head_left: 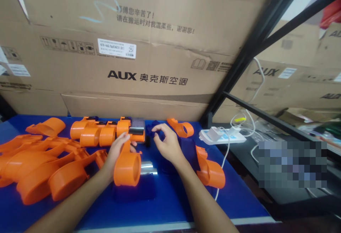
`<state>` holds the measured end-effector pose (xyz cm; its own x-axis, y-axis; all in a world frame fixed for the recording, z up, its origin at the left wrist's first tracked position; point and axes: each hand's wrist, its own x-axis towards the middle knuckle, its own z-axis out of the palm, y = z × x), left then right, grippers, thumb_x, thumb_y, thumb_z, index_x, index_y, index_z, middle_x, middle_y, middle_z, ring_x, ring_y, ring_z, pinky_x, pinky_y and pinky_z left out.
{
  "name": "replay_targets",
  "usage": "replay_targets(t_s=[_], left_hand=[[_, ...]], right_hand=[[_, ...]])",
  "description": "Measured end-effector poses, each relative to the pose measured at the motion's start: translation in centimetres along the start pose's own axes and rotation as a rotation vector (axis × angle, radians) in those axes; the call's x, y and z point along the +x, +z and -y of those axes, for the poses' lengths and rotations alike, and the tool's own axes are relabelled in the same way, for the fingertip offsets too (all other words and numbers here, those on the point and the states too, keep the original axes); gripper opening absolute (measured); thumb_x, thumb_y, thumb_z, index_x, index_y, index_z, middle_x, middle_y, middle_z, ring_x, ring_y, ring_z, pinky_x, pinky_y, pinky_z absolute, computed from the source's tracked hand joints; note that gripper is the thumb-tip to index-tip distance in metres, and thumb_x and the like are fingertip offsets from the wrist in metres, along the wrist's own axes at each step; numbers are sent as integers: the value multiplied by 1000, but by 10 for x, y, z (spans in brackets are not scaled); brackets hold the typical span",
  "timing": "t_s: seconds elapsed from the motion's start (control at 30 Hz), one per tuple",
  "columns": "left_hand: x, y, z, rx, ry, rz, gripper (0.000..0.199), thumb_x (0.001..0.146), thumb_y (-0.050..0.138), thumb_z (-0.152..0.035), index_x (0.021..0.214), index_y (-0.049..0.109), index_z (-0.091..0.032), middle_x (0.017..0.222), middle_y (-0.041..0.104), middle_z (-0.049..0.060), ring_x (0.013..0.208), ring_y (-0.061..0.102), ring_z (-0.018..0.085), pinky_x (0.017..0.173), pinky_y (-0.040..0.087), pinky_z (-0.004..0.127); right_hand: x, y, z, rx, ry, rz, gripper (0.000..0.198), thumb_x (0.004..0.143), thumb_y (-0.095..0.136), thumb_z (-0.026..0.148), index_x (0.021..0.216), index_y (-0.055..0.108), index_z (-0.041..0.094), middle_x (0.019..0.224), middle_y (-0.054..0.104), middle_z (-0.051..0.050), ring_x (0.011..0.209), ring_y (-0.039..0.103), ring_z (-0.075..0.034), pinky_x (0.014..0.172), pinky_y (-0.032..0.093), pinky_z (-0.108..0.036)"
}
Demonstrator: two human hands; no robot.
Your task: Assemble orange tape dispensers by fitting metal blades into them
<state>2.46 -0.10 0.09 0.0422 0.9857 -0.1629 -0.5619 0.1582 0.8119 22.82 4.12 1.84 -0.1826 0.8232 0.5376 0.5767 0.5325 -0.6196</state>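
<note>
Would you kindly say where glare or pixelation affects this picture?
Head view: glare at top right; head view: reflections on silvery strips near the orange holder in the left hand; head view: pixelation masks an area over the black surface.

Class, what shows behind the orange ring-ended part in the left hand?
Past the right edge of the orange ring-ended part, silver strips show, with blue tabletop around. Their left ends are hidden behind it.

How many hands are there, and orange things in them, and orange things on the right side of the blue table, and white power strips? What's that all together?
Hands (left hand, right hand): 2
Orange thing in the left hand: 1
Orange things on the right side: 2
White power strip: 1
Total: 6
</note>
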Motion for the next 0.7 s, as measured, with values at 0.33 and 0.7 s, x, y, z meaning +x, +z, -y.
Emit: replay_targets(t_s=[0.33,0.7], left_hand=[[-8,9,2,30,34,65,40,77,82,-46,97,62,-18,77,71,1,48,65,14,48,53,26],[-6,9,7,212,152,22,48,71,87,-41,110,69,-19,72,72,1,49,64,14,53,54,26]], right_hand=[[-13,17,21,583,32,-117,16,95,63,29,109,55,25,90,58,0,58,56,-11,50,49,-23],[-19,24,23,443,-32,-179,11,93,65,26,104,63,24,90,62,-4,74,64,-17,63,57,-29]])
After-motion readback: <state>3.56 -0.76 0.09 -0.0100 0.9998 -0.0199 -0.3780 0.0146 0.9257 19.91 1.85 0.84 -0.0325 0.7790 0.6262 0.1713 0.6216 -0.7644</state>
